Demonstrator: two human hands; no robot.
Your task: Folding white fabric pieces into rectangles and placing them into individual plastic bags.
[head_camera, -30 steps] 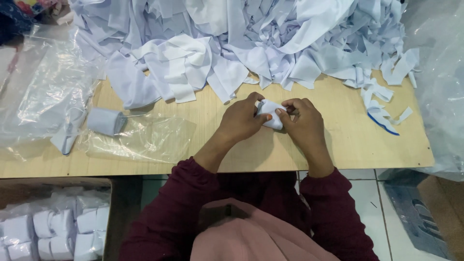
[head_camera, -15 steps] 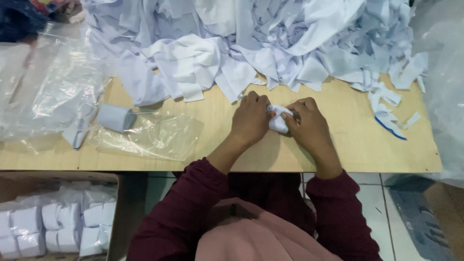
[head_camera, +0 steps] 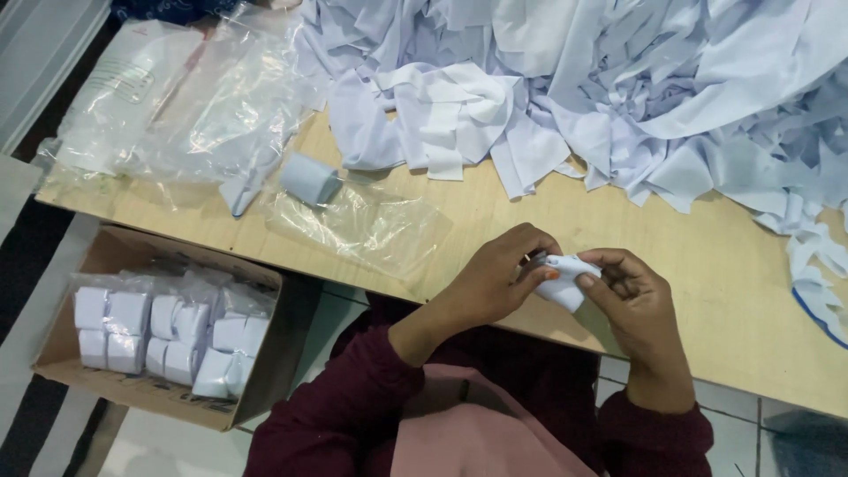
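Both my hands meet over the near edge of a wooden table point(head_camera: 707, 291). My left hand point(head_camera: 495, 278) and my right hand point(head_camera: 632, 300) pinch a small roll of white fabric strip point(head_camera: 565, 281) between their fingers. The roll is mostly hidden by my fingers. A finished white fabric roll point(head_camera: 309, 179) lies on the table to the left, beside a flat clear plastic bag point(head_camera: 371, 225).
A big heap of white fabric strips point(head_camera: 601, 79) covers the far side of the table. More clear plastic bags point(head_camera: 177, 97) lie at the far left. A cardboard box point(head_camera: 97, 353) with several bagged white rolls stands on the floor at the lower left.
The view has swung left and down, so the cardboard box shows more fully. My hands keep hold of the small fabric roll and have shifted slightly toward the table edge.
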